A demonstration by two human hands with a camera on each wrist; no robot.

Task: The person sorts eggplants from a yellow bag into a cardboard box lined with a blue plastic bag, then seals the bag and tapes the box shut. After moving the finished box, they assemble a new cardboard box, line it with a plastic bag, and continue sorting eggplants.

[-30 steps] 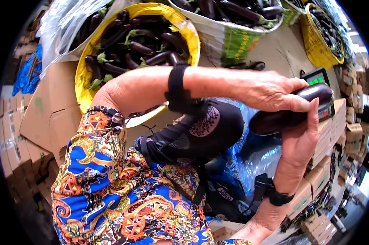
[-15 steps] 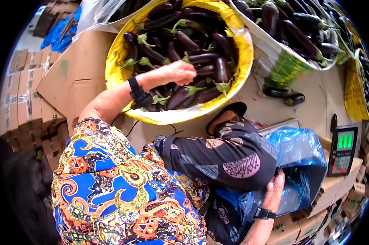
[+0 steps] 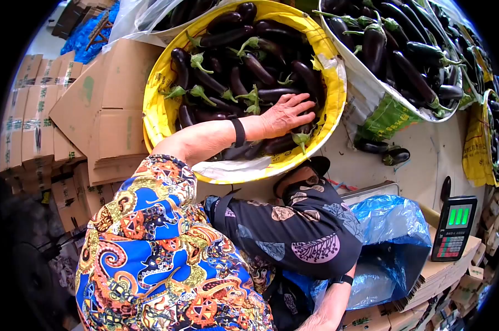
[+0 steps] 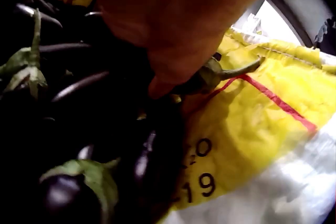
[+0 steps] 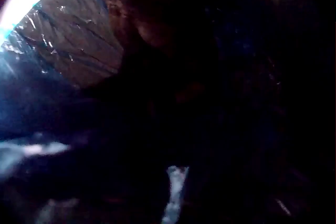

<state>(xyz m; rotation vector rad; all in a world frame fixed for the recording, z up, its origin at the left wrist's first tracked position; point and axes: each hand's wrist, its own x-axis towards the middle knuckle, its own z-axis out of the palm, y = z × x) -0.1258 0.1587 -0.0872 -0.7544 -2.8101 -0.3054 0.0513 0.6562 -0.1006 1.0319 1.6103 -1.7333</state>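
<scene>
My left hand (image 3: 288,116) lies over the eggplants (image 3: 258,69) in a round yellow sack (image 3: 153,105), its fingers spread across one near the right side. A green cap (image 3: 301,139) of an eggplant shows just below the fingers. In the left wrist view the hand hides most of that eggplant, with a stem (image 4: 239,70) sticking out beside it. My right forearm (image 3: 335,300) reaches into a blue plastic bag (image 3: 390,212), which hides the hand in the head view. In the right wrist view the right hand (image 5: 149,29) is very dark against the bag film.
A scale display (image 3: 454,229) with green digits stands right of the blue bag, beside stacked flat cardboard (image 3: 434,270). Another sack (image 3: 390,118) of eggplants is at the upper right. Two loose eggplants (image 3: 396,156) lie on the floor. Folded boxes (image 3: 122,116) stand at left.
Both hands held an eggplant near the scale display earlier. The left hand has since moved to the sack and spread its fingers over eggplants. The right hand has gone into the blue bag.
</scene>
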